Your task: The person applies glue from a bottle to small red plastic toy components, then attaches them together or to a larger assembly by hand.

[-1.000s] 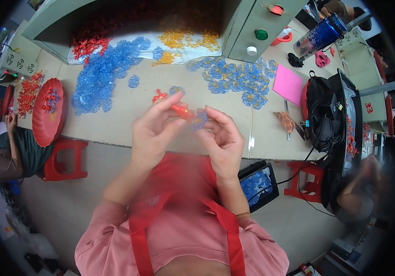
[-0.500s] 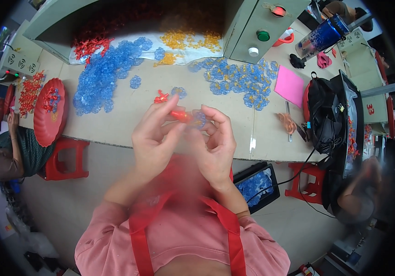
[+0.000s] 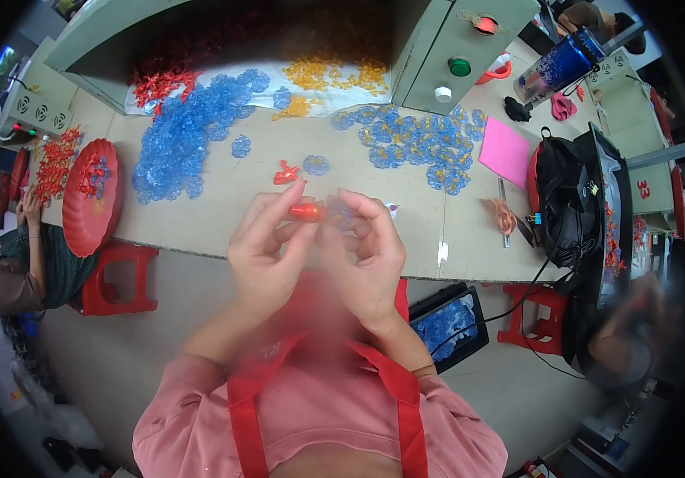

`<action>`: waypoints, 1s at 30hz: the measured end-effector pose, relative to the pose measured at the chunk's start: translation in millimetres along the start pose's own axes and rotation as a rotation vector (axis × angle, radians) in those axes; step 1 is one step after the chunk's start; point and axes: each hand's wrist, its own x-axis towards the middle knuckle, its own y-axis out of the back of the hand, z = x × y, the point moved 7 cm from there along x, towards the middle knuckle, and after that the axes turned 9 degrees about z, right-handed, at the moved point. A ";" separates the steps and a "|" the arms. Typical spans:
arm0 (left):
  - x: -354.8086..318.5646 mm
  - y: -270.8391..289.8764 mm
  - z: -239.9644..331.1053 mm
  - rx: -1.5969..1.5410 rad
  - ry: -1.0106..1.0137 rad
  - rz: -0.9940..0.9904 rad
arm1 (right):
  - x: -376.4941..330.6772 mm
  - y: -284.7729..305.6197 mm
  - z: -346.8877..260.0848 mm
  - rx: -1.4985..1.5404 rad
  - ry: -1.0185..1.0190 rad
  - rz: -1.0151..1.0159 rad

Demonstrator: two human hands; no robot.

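Observation:
Just above the table's near edge, my left hand (image 3: 265, 251) pinches a small glossy red plastic piece (image 3: 306, 212) between thumb and fingers. Facing it, my right hand (image 3: 372, 259) has its fingers closed round a translucent blue flower-shaped piece (image 3: 340, 215). Blur around the fingertips hides whether the two pieces touch. Beyond my hands lie a loose red branched piece (image 3: 286, 172) and a single blue flower-shaped piece (image 3: 316, 165). A small whitish bit (image 3: 392, 209) shows beside my right fingers.
A heap of blue pieces (image 3: 171, 147) spreads at left, with red pieces (image 3: 163, 86) and yellow pieces (image 3: 334, 74) behind. Blue-and-yellow pieces (image 3: 422, 139) lie at right, near a pink sheet (image 3: 505, 150) and black bag (image 3: 561, 199). A red scalloped dish (image 3: 90, 223) stands left, near a co-worker.
The red piece in my left hand has shifted slightly left, leaving a wider blurred space before the blue one. The loose red piece beyond is now less covered by my fingers.

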 end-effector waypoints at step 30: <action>32.0 42.1 -6.6 0.042 0.105 0.100 | 11.6 -26.1 14.5 0.309 -0.246 -0.136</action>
